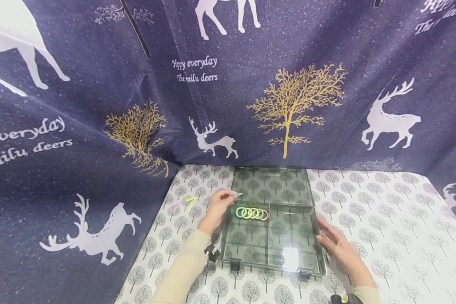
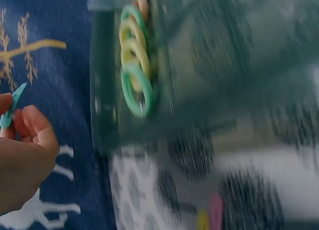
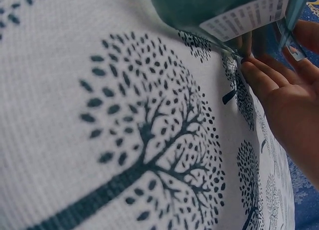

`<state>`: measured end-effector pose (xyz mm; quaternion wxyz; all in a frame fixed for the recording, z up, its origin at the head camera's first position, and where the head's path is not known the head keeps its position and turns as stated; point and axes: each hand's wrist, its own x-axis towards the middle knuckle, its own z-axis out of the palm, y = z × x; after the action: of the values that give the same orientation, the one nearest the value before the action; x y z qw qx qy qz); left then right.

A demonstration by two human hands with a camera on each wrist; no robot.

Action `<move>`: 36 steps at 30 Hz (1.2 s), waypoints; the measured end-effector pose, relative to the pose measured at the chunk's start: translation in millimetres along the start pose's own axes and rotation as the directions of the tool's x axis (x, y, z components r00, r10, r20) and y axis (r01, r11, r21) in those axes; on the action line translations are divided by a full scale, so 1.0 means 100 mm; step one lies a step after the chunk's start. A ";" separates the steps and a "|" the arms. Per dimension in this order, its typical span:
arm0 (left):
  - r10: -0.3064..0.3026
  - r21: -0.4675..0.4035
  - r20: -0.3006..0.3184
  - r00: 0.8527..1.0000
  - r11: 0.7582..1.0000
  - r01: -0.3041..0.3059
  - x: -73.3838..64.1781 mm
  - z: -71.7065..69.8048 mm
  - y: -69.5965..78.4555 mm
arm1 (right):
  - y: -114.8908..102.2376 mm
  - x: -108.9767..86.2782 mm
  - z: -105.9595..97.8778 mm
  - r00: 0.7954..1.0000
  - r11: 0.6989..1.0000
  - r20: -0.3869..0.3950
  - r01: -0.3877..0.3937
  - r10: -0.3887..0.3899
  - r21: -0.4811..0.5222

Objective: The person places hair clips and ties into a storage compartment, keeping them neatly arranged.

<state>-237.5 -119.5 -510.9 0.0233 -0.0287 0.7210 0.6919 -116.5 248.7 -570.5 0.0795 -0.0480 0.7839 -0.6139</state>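
My left hand [image 1: 219, 205] pinches a small teal hair clip [image 2: 15, 103] between thumb and fingers, above the back left of a dark, see-through plastic box [image 1: 272, 267]. The box lies with its lid [image 1: 271, 183] folded back flat. Linked pastel rings [image 1: 252, 213] in green, yellow and orange lie in a row at the back of its left compartment. My right hand [image 1: 338, 245] rests against the box's right side, fingers fairly straight. Seen from the right wrist, fingertips [image 3: 256, 73] reach the box's lower edge, near a white label [image 3: 249, 18].
Yellow hair clips [image 1: 191, 199] and a pink clip [image 1: 176, 206] lie on the tree-print tablecloth [image 1: 355, 207] left of the box. A dark curtain [image 1: 220, 114] with deer and trees hangs right behind the lid. Two latches [image 1: 235, 264] stick out at the box's front.
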 end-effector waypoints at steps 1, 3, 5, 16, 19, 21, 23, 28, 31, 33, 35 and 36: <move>-0.007 -0.045 0.029 1.000 0.999 0.008 0.00 0.06 0.01 | 0.00 0.00 0.00 1.000 1.000 0.002 0.000 0.000 0.001; -0.004 -0.120 0.089 0.996 0.993 0.015 -0.01 0.18 0.02 | -0.01 0.00 0.00 1.000 1.000 -0.003 -0.004 0.004 -0.003; 0.004 -0.163 0.140 0.990 0.986 0.019 -0.02 0.31 0.04 | -0.01 0.00 0.00 1.000 1.000 -0.006 -0.006 0.006 -0.007; -0.010 -0.220 0.269 0.963 0.973 0.071 -0.08 0.91 0.08 | -0.01 -0.01 0.02 1.000 1.000 -0.012 -0.023 0.023 -0.004; -0.023 -0.208 0.280 0.960 0.975 0.084 -0.09 1.03 0.09 | 0.00 -0.01 0.01 1.000 1.000 -0.017 -0.016 0.016 -0.006; -0.041 -0.176 0.280 0.959 0.980 0.093 -0.11 1.10 0.11 | 0.00 -0.01 0.01 1.000 1.000 -0.021 -0.009 0.009 -0.012; -0.051 -0.165 0.276 0.960 0.981 0.099 -0.12 1.19 0.11 | 0.00 -0.02 0.00 1.000 1.000 -0.022 -0.010 0.009 -0.015; -0.069 -0.182 0.273 0.959 0.976 0.122 -0.14 1.40 0.11 | 0.00 -0.04 0.00 1.000 1.000 -0.019 -0.016 0.016 0.006; -0.105 -0.169 0.277 0.955 0.973 0.156 -0.16 1.52 0.10 | 0.00 -0.03 0.00 1.000 1.000 -0.019 -0.019 0.020 0.025; -0.139 -0.155 0.272 0.952 0.970 0.186 -0.17 1.60 0.10 | 0.00 -0.02 0.01 0.999 1.000 -0.024 -0.026 0.026 0.018; -0.175 -0.144 0.261 0.949 0.965 0.217 -0.20 1.69 0.09 | 0.02 -0.01 0.01 0.999 0.999 -0.029 -0.034 0.034 0.015; -0.194 -0.136 0.251 0.948 0.963 0.233 -0.21 1.74 0.08 | 0.03 -0.01 0.01 0.999 0.999 -0.033 -0.041 0.041 0.008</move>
<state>-218.3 54.7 -508.9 0.1812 -0.0266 0.6464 0.7407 -115.6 248.8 -573.5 0.0793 -0.0215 0.7837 -0.6157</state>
